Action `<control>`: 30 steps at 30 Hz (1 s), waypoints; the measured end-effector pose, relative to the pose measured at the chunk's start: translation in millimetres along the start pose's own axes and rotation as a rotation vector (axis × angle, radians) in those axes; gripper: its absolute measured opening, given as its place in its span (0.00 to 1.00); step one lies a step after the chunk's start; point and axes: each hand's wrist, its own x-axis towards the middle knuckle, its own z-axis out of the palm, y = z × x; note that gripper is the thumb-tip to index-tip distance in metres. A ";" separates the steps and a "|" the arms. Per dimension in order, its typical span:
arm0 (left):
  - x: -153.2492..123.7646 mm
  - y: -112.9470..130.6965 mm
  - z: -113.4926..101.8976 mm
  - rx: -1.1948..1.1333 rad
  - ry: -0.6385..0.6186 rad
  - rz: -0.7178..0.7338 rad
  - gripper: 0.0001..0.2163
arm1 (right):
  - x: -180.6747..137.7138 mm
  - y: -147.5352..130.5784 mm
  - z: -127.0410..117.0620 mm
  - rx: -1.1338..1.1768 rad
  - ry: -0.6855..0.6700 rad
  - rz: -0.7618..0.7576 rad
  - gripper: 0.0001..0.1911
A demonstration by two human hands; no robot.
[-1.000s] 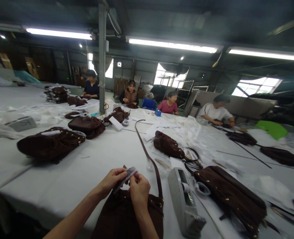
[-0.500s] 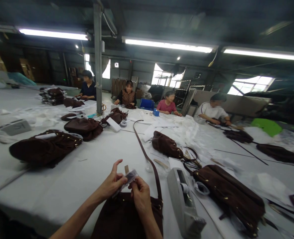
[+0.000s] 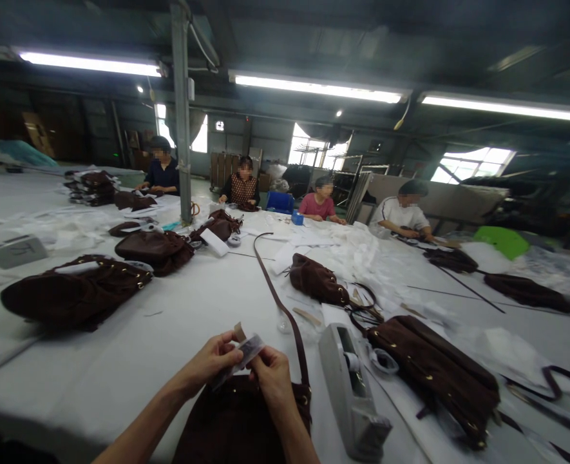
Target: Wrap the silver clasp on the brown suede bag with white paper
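My left hand and my right hand meet over a dark brown suede bag at the table's near edge. Both pinch a small clear plastic packet with something dark inside; what it holds is too small to name. The bag's long brown strap runs away from me across the white table. A grey tape dispenser stands just right of my right hand.
More brown bags lie at the left, centre and right. White wrapping paper is heaped mid-table. Several people sit working along the far edge, one in a pink top. A steel post rises from the table.
My left forefinger, raised half a second ago, has closed back onto the packet. The view has drifted slightly to the right; my hands stay over the bag.
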 end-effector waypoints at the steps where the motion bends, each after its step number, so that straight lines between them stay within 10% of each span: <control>1: -0.7 1.5 -0.5 0.009 0.000 -0.004 0.20 | 0.0 -1.8 -1.4 -0.014 -0.002 -0.010 0.18; 22: -11.6 12.6 6.6 -0.007 -0.037 -0.052 0.21 | -3.9 13.6 4.7 0.156 -0.031 0.129 0.24; 30: -5.6 -1.5 3.9 0.116 0.152 -0.029 0.19 | 6.0 18.8 5.9 0.073 -0.063 0.195 0.25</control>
